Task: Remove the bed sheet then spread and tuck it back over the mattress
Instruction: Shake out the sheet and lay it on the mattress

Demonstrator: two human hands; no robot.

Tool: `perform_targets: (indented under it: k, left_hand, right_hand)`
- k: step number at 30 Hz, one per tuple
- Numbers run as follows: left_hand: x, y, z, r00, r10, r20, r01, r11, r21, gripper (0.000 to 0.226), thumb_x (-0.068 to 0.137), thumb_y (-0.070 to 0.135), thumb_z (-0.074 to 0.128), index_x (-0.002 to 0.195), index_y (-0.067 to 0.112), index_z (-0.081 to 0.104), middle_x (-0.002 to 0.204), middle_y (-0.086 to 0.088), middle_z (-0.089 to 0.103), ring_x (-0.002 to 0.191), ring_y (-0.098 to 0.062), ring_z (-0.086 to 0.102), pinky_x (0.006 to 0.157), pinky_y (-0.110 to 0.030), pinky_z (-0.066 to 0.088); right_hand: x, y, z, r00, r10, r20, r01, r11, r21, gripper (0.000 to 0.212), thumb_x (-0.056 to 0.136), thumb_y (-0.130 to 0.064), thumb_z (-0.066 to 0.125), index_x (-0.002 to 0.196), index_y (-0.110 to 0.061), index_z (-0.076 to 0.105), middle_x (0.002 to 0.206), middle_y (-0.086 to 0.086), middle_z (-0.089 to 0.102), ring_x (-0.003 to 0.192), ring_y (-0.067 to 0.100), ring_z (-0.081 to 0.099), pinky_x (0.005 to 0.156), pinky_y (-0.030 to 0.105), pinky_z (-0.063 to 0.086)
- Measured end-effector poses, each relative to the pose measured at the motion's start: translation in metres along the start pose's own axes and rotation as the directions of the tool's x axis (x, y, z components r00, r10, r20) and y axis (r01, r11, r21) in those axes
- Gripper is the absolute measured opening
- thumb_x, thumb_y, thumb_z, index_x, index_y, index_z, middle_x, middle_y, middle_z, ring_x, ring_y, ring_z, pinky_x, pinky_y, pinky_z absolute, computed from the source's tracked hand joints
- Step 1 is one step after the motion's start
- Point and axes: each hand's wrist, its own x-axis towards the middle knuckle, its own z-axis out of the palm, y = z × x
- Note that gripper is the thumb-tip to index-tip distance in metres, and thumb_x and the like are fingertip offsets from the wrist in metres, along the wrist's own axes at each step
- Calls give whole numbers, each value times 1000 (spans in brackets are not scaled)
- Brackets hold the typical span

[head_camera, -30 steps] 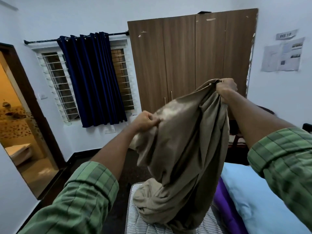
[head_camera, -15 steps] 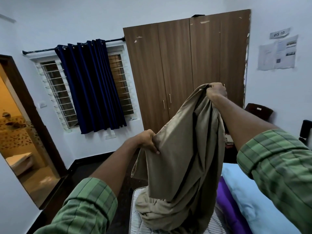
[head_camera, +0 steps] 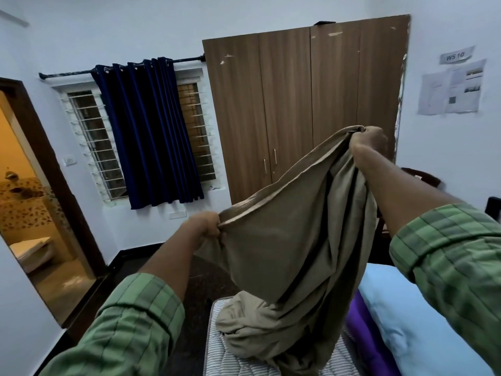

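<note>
Stretching forward, left hand (head_camera: 207,226) low, right hand (head_camera: 368,139) high, each gripping the bed sheet (head_camera: 292,245) hem.

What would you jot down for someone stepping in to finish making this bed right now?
Left hand grips the hem of the tan bed sheet, held low. Right hand grips the same hem, raised high.
The sheet hangs bunched between them, its lower end heaped on the bare striped mattress. A light blue pillow and a purple cloth lie to the right.
Done: sheet is off.
Left: find the corners, spread it flat, tuck it in.
</note>
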Motion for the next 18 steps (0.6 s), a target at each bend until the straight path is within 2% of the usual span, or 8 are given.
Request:
perform_targets:
  k: [2,4,6,8,10,12,16,18]
  left_hand:
    - [3,4,-21,981,-57,-185,28,988,-155,27,93,27,58,68,19,59,88,-11,68,79,-24,62,72,-36,51]
    - [3,20,-44,900,-173,-401,-18,903,-429,37,95,30,55,60,16,56,73,-8,65,73,-27,63,65,-34,49]
    - [3,41,-66,796,-282,-536,-97,814,-573,40,95,35,54,60,16,58,65,-1,62,66,-25,63,59,-33,47]
    - [-1,60,-90,767,-222,-602,-174,831,-528,43,98,36,54,59,17,58,63,3,60,62,-21,59,58,-31,41]
    - [-1,73,-111,808,-19,-589,-229,910,-345,32,96,37,57,75,20,73,75,5,68,71,-18,62,65,-31,44]
    - [4,81,-126,859,157,-488,-311,917,-251,21,90,37,60,94,31,79,89,10,75,85,-14,67,77,-33,53]
    - [10,98,-128,874,310,-374,-409,885,-223,25,76,42,62,95,42,78,86,15,75,88,-11,69,87,-42,59]
    - [8,95,-123,869,350,-349,-431,882,-190,17,82,36,68,95,35,80,85,14,75,87,-10,69,87,-41,60]
  right_hand:
    - [-10,3,3,992,-72,108,94,970,-223,27,98,-24,61,116,-8,72,119,11,70,113,33,67,89,36,51]
    - [-21,9,11,932,-144,332,280,868,-410,32,97,-33,64,110,-5,70,110,12,70,100,31,68,78,35,53]
    - [-33,13,19,774,-153,614,489,761,-427,29,92,-37,72,104,-11,74,101,7,72,87,22,68,66,30,53]
    - [-44,12,27,568,-158,808,625,721,-298,38,82,-42,83,110,-17,76,111,1,72,99,18,67,82,33,56]
    - [-62,1,36,410,-199,890,668,730,-144,68,74,-47,88,133,-22,67,134,-1,63,124,21,58,108,40,47]
    - [-86,-10,48,303,-267,915,643,766,10,80,70,-46,91,141,-26,61,141,-2,60,131,20,52,114,37,41]
    - [-123,-18,71,220,-313,924,526,836,158,30,76,-28,91,100,-14,77,95,-2,71,94,14,67,74,17,51]
    - [-124,-10,76,219,-288,932,538,833,131,14,79,-22,88,89,-17,79,89,-2,72,88,12,67,73,18,53]
